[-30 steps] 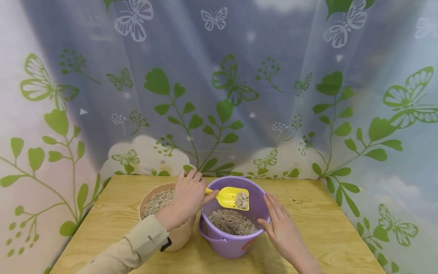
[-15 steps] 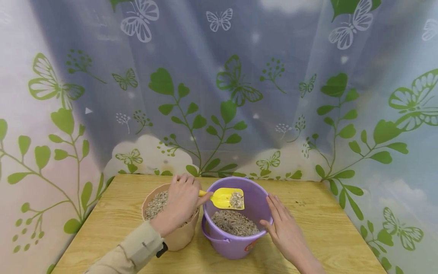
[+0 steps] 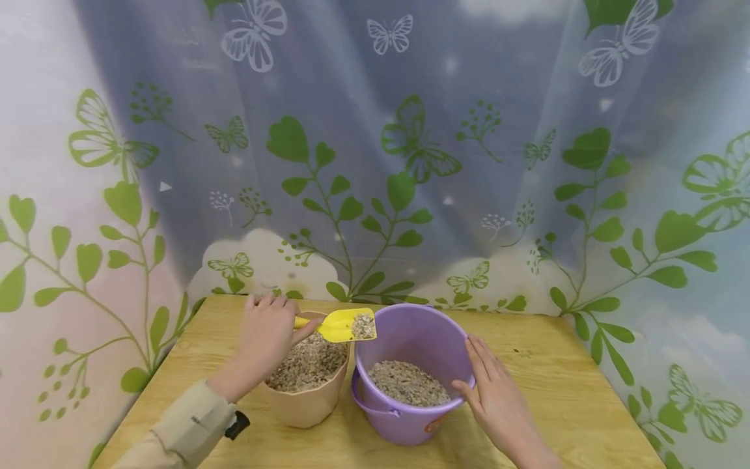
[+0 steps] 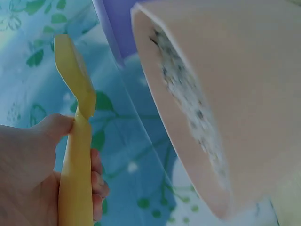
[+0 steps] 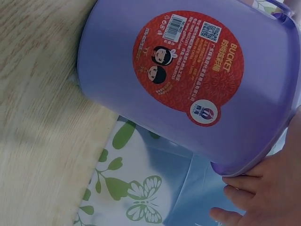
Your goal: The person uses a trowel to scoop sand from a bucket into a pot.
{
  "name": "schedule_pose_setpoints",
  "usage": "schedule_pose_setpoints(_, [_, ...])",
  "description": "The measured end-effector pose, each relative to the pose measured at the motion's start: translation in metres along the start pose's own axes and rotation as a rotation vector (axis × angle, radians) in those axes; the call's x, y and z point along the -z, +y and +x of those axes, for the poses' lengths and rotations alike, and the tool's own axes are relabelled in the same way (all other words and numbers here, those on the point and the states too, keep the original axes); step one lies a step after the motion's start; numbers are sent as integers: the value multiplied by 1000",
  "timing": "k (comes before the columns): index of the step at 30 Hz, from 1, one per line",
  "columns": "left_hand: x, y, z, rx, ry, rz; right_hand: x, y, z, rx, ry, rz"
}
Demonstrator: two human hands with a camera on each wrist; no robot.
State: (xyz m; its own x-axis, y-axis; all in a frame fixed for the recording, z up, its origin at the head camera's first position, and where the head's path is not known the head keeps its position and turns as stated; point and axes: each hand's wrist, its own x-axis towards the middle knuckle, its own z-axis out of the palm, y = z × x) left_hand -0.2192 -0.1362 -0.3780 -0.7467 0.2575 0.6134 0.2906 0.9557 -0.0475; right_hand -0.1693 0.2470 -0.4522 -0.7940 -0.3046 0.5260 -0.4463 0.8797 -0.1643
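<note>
Scoop (image 3: 336,326) is carrying grain (image 3: 364,326) at the one o'clock of the pot (image 3: 303,407). Clasping the handle (image 4: 76,169), the left hand (image 3: 266,339) is hiding the pot's ten o'clock. Straight-fingered, the right hand (image 3: 497,394) is touching the bucket (image 3: 398,426) at three o'clock. The red label (image 5: 186,61) is reading "BUCKET"; its finest print is blurring.

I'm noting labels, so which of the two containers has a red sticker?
The purple bucket, touched by the right hand. Its round red sticker sets it apart; the beige pot shows none.
</note>
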Motion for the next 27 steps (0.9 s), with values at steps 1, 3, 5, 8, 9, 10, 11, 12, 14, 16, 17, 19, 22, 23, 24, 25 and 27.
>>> schedule_pose_setpoints(1, [0,-5,-2,6,-5,9,1,1,0,1,1,-4])
schedule_pose_setpoints(3, [1,-13,-6,13,-7,32,2,3,-1,2,-1,-9])
schedule_pose_setpoints(5, [2,-21,-9,9,-7,52,5,4,-1,3,-11,-8])
schedule_pose_setpoints(8, [3,-31,-13,-17,7,85,8,6,-1,9,-33,0])
schedule_pose_setpoints(9, [3,-33,-14,-28,13,94,9,7,-1,10,-42,4])
schedule_pose_setpoints(10, [2,-35,-15,-40,15,105,10,7,-1,10,-49,10])
schedule_pose_setpoints(11, [2,-37,-15,-53,15,117,10,7,-1,12,-56,10])
schedule_pose_setpoints(12, [2,-38,-16,-68,17,133,10,7,-1,12,-61,13])
schedule_pose_setpoints(14, [1,-38,-16,-92,5,171,9,7,-1,6,-73,18])
schedule_pose_setpoints(16, [1,-38,-17,-116,-20,211,6,7,-1,-1,-78,23])
schedule_pose_setpoints(17, [1,-37,-17,-130,-27,230,5,6,-1,-6,-79,25])
schedule_pose_setpoints(19, [1,-36,-17,-152,-32,260,2,6,-1,-8,-72,35])
schedule_pose_setpoints(22, [-1,-37,-15,-186,3,285,-3,5,0,-5,-53,56])
schedule_pose_setpoints(23, [-1,-37,-15,-195,16,291,-4,5,0,0,-46,61])
schedule_pose_setpoints(24, [-1,-38,-14,-205,27,295,-5,5,0,5,-41,66])
schedule_pose_setpoints(25, [-1,-38,-13,-215,34,298,-6,5,0,9,-36,70])
schedule_pose_setpoints(27, [-1,-39,-12,-234,37,309,-7,5,0,16,-31,75])
